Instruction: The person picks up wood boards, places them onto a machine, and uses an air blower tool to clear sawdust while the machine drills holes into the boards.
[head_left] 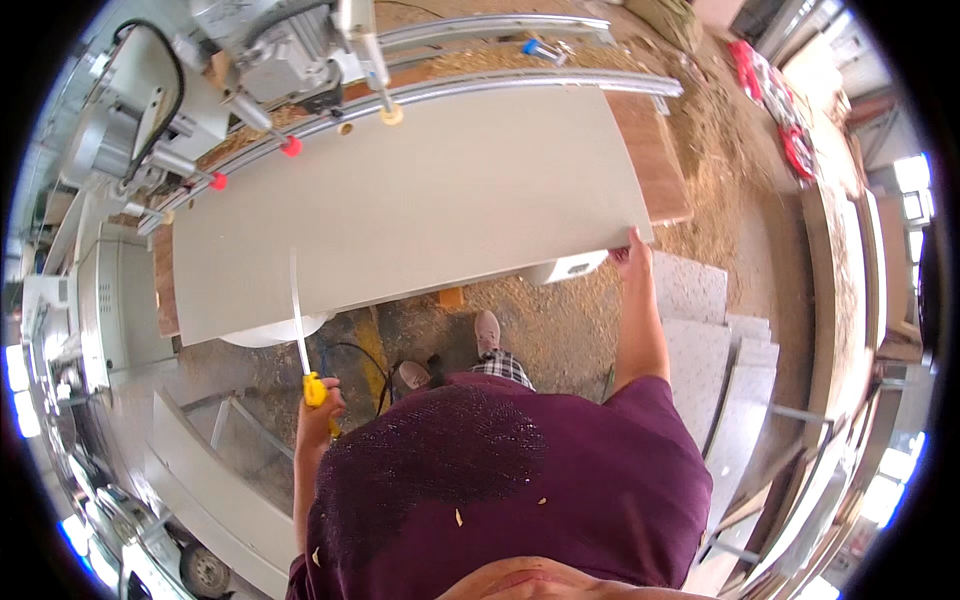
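A long beige panel (420,200) lies flat in front of me, its near edge facing my body. My left hand (325,408) is closed around a yellow tape measure (314,390) short of the panel's near left edge. The tape's pale blade is pulled out and reaches over the panel's top. At the near right corner of the panel, my right hand (632,254) grips the edge, with some of its fingers hidden beneath.
Behind the panel stands a machine (285,65) with red-tipped rods and a metal rail (480,88). Brown board (650,160) sticks out under the panel's right end. Sawdust (710,150) covers the floor there. Stacked pale boards (690,350) lie to my right; a grey cabinet (125,300) is left.
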